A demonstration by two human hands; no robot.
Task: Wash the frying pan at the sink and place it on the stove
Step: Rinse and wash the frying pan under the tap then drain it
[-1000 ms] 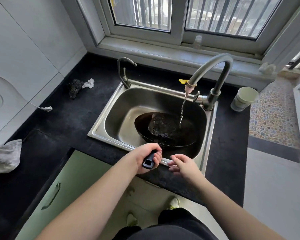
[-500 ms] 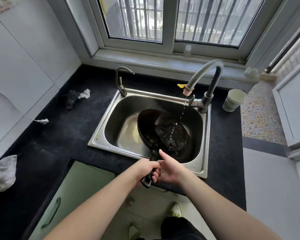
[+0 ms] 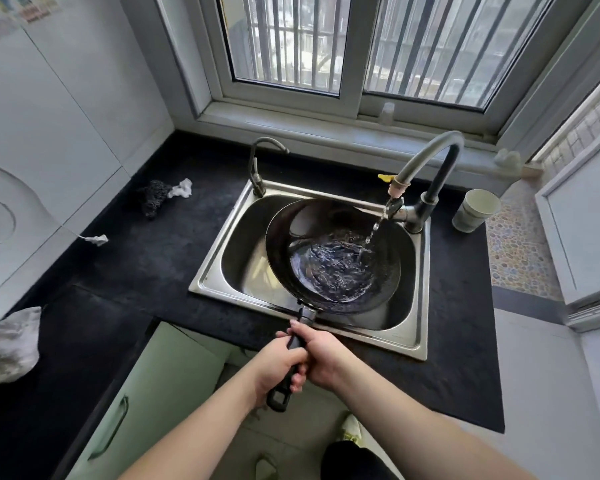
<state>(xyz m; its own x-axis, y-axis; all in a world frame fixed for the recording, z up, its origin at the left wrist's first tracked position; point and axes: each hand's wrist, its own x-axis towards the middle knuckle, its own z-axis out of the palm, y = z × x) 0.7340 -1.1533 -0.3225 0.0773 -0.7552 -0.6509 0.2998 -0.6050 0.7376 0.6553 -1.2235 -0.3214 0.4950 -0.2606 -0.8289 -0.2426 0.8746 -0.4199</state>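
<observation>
A black frying pan (image 3: 329, 258) sits tilted over the steel sink (image 3: 219, 251), its bowl holding rippling water. Water runs from the grey tap (image 3: 426, 161) into the pan's right side. The pan's black handle sticks out over the sink's front edge. My left hand (image 3: 274, 365) grips the lower part of the handle. My right hand (image 3: 321, 355) grips the handle just beside it, from the right. No stove is in view.
A dark scrubber (image 3: 153, 199) and a white scrap (image 3: 182, 188) lie on the black counter left of the sink. A pale cup (image 3: 475, 211) stands right of the tap. A smaller second tap (image 3: 258, 168) rises at the sink's back left. A crumpled cloth (image 3: 7, 344) lies far left.
My right hand, which was open beside the handle, now grips it together with my left. The pan has risen and turned to face up, with more water in it.
</observation>
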